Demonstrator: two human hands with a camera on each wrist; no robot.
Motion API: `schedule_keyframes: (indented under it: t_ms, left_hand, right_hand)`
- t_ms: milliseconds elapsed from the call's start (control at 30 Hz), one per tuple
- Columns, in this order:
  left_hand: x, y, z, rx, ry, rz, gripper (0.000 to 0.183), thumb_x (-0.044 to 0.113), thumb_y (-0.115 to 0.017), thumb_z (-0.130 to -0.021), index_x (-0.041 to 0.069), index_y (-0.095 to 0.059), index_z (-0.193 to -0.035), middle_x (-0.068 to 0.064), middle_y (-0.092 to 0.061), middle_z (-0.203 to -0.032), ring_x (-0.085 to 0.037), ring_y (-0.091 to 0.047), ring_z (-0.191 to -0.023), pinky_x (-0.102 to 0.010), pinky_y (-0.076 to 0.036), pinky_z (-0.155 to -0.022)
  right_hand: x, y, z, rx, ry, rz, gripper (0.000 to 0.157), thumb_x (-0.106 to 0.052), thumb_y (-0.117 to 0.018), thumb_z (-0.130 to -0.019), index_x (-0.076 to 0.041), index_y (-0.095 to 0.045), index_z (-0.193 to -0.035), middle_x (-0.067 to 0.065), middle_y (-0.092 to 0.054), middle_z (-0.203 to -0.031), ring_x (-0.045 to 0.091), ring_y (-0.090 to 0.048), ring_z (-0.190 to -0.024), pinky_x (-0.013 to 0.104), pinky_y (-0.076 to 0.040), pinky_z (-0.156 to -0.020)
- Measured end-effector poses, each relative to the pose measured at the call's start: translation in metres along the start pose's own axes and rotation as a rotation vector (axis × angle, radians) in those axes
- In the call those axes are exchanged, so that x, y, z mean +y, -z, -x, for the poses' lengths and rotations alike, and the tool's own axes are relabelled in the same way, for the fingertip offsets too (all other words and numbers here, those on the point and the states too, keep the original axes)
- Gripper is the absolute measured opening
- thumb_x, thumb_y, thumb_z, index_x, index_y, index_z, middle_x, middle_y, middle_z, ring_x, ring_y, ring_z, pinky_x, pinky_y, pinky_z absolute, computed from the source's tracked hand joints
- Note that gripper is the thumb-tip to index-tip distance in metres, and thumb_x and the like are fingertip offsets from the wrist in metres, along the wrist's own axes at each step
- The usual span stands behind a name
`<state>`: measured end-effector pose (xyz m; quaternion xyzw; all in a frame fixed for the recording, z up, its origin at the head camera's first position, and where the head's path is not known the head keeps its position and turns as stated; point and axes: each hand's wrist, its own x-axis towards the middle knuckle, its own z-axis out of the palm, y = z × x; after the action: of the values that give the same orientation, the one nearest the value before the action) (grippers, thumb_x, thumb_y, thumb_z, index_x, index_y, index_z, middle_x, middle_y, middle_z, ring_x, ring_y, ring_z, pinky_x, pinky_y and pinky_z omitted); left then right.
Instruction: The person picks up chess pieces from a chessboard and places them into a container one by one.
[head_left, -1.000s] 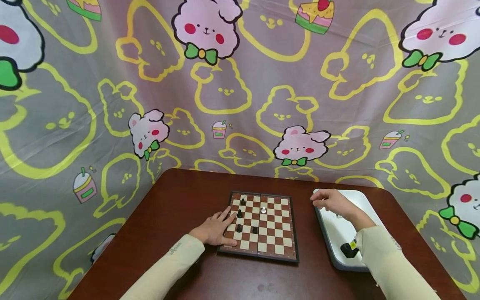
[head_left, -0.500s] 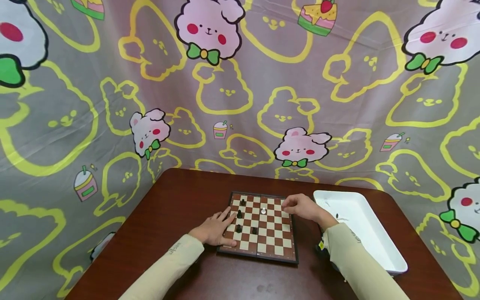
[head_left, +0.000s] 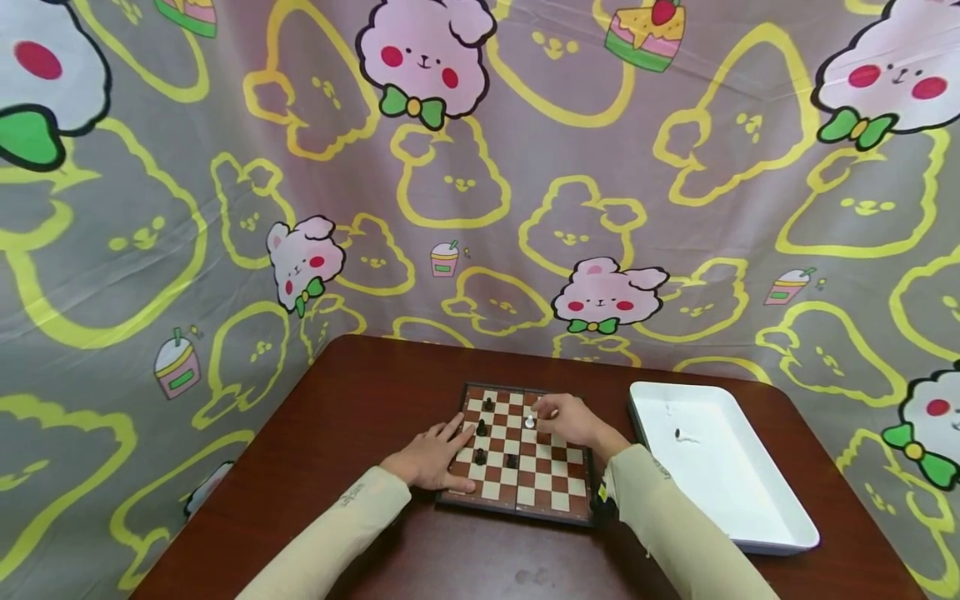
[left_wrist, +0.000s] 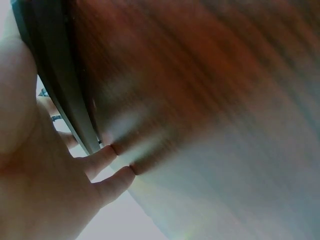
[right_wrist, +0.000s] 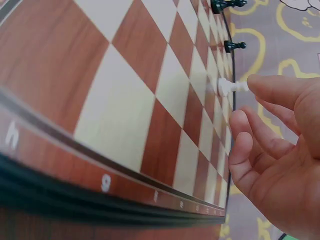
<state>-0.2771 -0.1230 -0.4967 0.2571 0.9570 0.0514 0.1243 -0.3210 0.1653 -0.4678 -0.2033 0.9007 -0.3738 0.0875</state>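
A brown and cream folding chessboard (head_left: 491, 492) lies on the table. My left hand (head_left: 426, 458) rests over its left edge with fingers spread. In the left wrist view, two fingertips (left_wrist: 127, 172) lie beyond the dark board rim (left_wrist: 55, 60). Above the board's right half reaches my right hand (head_left: 573, 421), its fingertips close to an upright white pawn (head_left: 529, 422). The right wrist view shows one finger (right_wrist: 265, 89) overlapping the pawn's top, the other fingers apart from it. Several black chess pieces stand on the left half, among them one (head_left: 489, 404) at the far side.
A white tray (head_left: 787, 533) stands right of the board, with a small dark thing (head_left: 677, 433) inside. The brown table (head_left: 390, 367) ends at a patterned curtain (head_left: 465, 275) behind and at the sides.
My right hand has moved left from over the tray, across the board's right edge, to the white pawn. My left hand and the pieces have stayed in place.
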Motion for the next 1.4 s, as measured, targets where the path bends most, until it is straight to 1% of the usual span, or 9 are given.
schedule_keyframes:
  t_ms: [200, 333, 600, 833, 1000, 1067, 1233, 1400]
  left_hand:
    - [0.0, -0.001, -0.002, -0.008, -0.004, 0.011, 0.1, 0.075, -0.053, -0.076, 0.022, -0.016, -0.154, -0.009, -0.007, -0.158, -0.038, -0.023, -0.137, -0.054, -0.031, -0.102]
    - [0.002, -0.002, -0.002, -0.009, -0.01, 0.011, 0.1, 0.075, -0.053, -0.077, 0.022, -0.016, -0.154, -0.009, -0.006, -0.158, -0.038, -0.022, -0.137, -0.055, -0.03, -0.102]
    - [0.005, -0.005, 0.0, -0.007, -0.018, 0.023, 0.099, 0.073, -0.055, -0.077, 0.02, -0.019, -0.153, -0.01, -0.007, -0.158, -0.038, -0.024, -0.137, -0.055, -0.031, -0.101]
    - [0.003, -0.006, 0.0, -0.006, -0.024, 0.018, 0.098, 0.072, -0.054, -0.079, 0.02, -0.018, -0.153, -0.011, -0.007, -0.158, -0.039, -0.024, -0.136, -0.055, -0.031, -0.101]
    - [0.001, -0.007, -0.001, 0.003, -0.028, 0.011, 0.098, 0.073, -0.052, -0.078, 0.019, -0.019, -0.153, -0.011, -0.007, -0.157, -0.039, -0.024, -0.136, -0.055, -0.031, -0.101]
    - [0.0, -0.007, -0.001, 0.005, -0.026, 0.009, 0.098, 0.074, -0.052, -0.078, 0.019, -0.019, -0.153, -0.011, -0.007, -0.157, -0.039, -0.024, -0.136, -0.055, -0.031, -0.101]
    - [-0.001, -0.005, -0.001, -0.004, -0.017, 0.021, 0.099, 0.073, -0.053, -0.078, 0.02, -0.018, -0.153, -0.011, -0.006, -0.158, -0.04, -0.023, -0.137, -0.055, -0.029, -0.102]
    - [-0.001, -0.004, 0.0, -0.006, 0.003, 0.025, 0.099, 0.073, -0.054, -0.077, 0.021, -0.017, -0.154, -0.009, -0.006, -0.158, -0.038, -0.023, -0.137, -0.054, -0.029, -0.103]
  right_hand:
    - [0.003, -0.009, -0.007, 0.002, -0.065, -0.021, 0.029, -0.008, -0.065, -0.089, -0.006, -0.065, -0.117, 0.005, -0.063, -0.099, 0.018, -0.06, -0.084, 0.036, -0.049, -0.067]
    - [0.004, -0.012, -0.008, 0.01, -0.099, -0.03, 0.025, -0.009, -0.065, -0.089, -0.008, -0.067, -0.114, 0.003, -0.064, -0.097, 0.017, -0.06, -0.083, 0.037, -0.05, -0.069]
    - [0.007, -0.02, -0.008, 0.028, -0.089, 0.006, 0.014, -0.009, -0.064, -0.09, -0.009, -0.07, -0.103, 0.0, -0.064, -0.088, 0.013, -0.059, -0.076, 0.034, -0.049, -0.064]
    - [0.004, -0.02, -0.003, 0.004, -0.034, 0.013, 0.008, -0.009, -0.064, -0.091, -0.008, -0.069, -0.095, -0.001, -0.062, -0.083, 0.014, -0.056, -0.071, 0.032, -0.046, -0.06]
    - [0.002, -0.008, 0.004, 0.021, 0.009, -0.003, 0.011, -0.009, -0.062, -0.092, -0.005, -0.07, -0.098, 0.0, -0.063, -0.087, 0.015, -0.058, -0.075, 0.033, -0.047, -0.063]
    - [-0.001, 0.0, 0.009, 0.029, 0.006, -0.011, 0.011, -0.009, -0.061, -0.092, -0.005, -0.07, -0.098, 0.0, -0.063, -0.089, 0.016, -0.058, -0.078, 0.034, -0.047, -0.065]
    - [-0.004, 0.025, 0.022, 0.05, -0.014, 0.0, 0.011, -0.011, -0.061, -0.093, -0.007, -0.069, -0.099, 0.0, -0.062, -0.09, 0.019, -0.057, -0.081, 0.033, -0.047, -0.065]
    - [-0.001, 0.054, 0.037, 0.076, -0.025, -0.006, 0.012, -0.013, -0.062, -0.092, -0.009, -0.07, -0.1, 0.002, -0.062, -0.094, 0.022, -0.056, -0.085, 0.036, -0.046, -0.068]
